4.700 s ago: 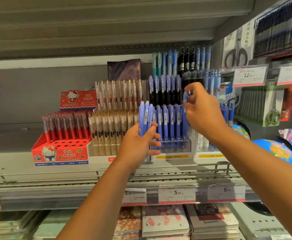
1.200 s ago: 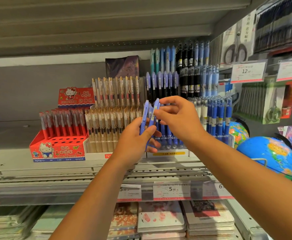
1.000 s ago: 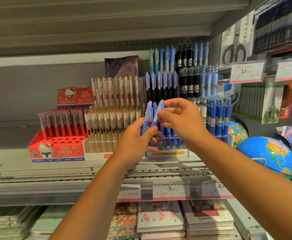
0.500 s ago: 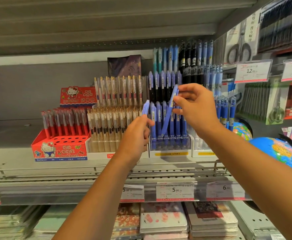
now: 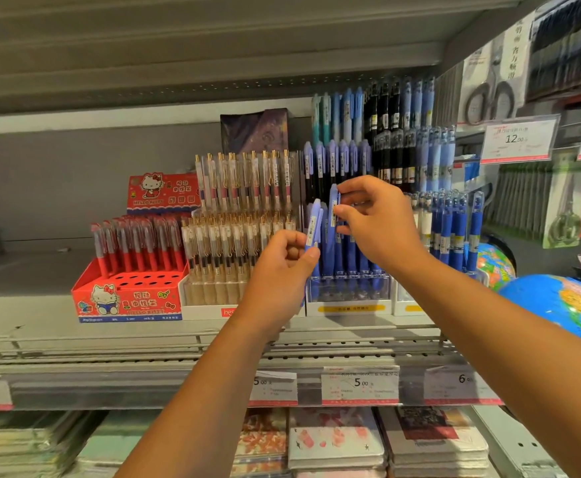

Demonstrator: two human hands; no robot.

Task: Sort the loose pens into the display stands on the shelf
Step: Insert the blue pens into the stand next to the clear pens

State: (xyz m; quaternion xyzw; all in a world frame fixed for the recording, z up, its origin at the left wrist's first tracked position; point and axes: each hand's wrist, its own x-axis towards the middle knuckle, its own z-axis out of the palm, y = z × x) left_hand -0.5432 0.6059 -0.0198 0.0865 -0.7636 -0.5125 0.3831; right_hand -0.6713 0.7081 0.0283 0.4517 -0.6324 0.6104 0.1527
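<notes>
Nearest me is the shelf rail [image 5: 178, 343]. Just past it my left hand [image 5: 280, 274] is curled around the spare pens [image 5: 313, 225], looks like two, tops up and leaning a bit right. Right beside it and slightly further in, my right hand [image 5: 380, 224] has one purple-blue pen [image 5: 332, 208] in a pinch grip. That pen is close to upright, long axis running top to bottom, with its lower end lost among the ones already standing. The clear stand [image 5: 347, 293] sits straight below and just behind it, so I reckon the move is basically straight down into a free hole near the front. The right hand is the nearer one to that stand, and the left just feeds it. Further back, the taller rows [image 5: 337, 157] step upward.
</notes>
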